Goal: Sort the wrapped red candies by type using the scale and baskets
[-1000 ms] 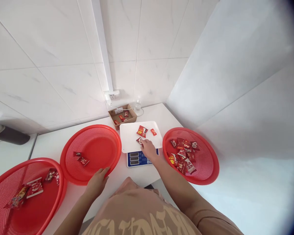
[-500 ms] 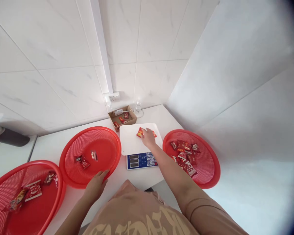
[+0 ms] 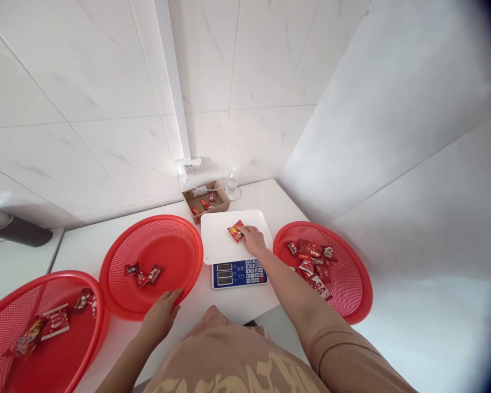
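Note:
My right hand (image 3: 253,240) is closed on a small red-and-yellow snack packet (image 3: 235,231), over the white weighing plate (image 3: 216,248) of a digital scale (image 3: 239,274). Whether the packet touches the plate, I cannot tell. At the near rim of the middle red basket (image 3: 151,221), my left hand (image 3: 160,316) has its fingers over the edge and its thumb outside. Several small packets (image 3: 142,277) lie together on that basket's floor. To the right, another red basket (image 3: 362,289) contains many red packets (image 3: 311,254), part of them hidden behind my right forearm.
A third red basket (image 3: 100,327) with several packets stands at the lower left. Behind the scale are an open cardboard box (image 3: 223,206) with red packets and a clear bottle (image 3: 231,183). A cable runs from the wall socket (image 3: 189,166). A dark cylinder (image 3: 28,232) lies far left.
A blurred packet in midair over the middle basket now lies beside the others there. My right hand has shifted slightly toward me and right, with the red packet showing more. My left hand stays at the rim.

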Available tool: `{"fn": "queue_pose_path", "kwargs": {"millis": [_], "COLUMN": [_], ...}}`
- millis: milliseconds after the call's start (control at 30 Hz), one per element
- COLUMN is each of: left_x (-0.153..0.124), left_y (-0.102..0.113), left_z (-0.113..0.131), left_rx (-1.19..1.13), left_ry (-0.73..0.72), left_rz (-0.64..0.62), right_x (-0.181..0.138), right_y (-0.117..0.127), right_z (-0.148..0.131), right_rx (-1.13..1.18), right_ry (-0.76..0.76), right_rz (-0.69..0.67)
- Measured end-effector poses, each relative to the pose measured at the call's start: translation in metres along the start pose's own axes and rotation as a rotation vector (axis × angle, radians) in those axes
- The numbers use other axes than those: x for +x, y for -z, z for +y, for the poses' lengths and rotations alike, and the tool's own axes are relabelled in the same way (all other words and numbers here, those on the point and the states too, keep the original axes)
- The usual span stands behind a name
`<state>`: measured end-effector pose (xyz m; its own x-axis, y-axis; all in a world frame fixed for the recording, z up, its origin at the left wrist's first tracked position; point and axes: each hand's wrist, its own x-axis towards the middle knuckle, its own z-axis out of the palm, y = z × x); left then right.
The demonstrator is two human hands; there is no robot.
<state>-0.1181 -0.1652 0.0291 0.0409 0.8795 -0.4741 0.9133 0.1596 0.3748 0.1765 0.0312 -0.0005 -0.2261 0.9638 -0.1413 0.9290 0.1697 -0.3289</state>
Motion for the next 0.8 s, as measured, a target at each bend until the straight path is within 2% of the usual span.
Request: {"fn": "queue_pose_path", "kwargs": {"millis": [167, 267, 333, 467, 567, 667, 733, 800], "left_x": [-0.001, -0.002, -0.002, -0.001, 0.000, 0.002, 0.004, 0.008], "left_y": [-0.002, -0.002, -0.002, -0.001, -0.001, -0.005, -0.009, -0.014], "left_z": [0.000, 0.000, 0.001, 0.004, 0.005, 0.002, -0.003, -0.010], "left_rx": [-0.011, -0.028, -0.023, 0.026, 0.047, 0.024, 0.014, 0.014], "left_ry": [0.002, -0.001, -0.005, 0.003, -0.004, -0.027, -0.035, -0.045], "left_rz": [0.013, 0.031, 0.033, 0.012, -0.003, 0.019, 0.035, 0.042], "right_x": [-0.009, -0.011, -0.013, -0.027, -0.044, -0.057, -0.061, -0.061], "right_y": [-0.006, 0.000, 0.009, 0.023, 0.026, 0.026, 0.027, 0.029], "right_z": [-0.003, -0.025, -0.051, -0.109, -0.138, -0.149, -0.143, -0.123], "right_rx": [0.153, 0.345, 0.547, 0.952, 1.089, 1.081, 0.989, 0.899], "right_ry": [-0.138, -0.188, -0.114, 0.144, 0.192, 0.322, 0.391, 0.366], "right_rz": [0.034, 0.064, 0.027, -0.162, -0.278, -0.395, -0.342, -0.171]}}
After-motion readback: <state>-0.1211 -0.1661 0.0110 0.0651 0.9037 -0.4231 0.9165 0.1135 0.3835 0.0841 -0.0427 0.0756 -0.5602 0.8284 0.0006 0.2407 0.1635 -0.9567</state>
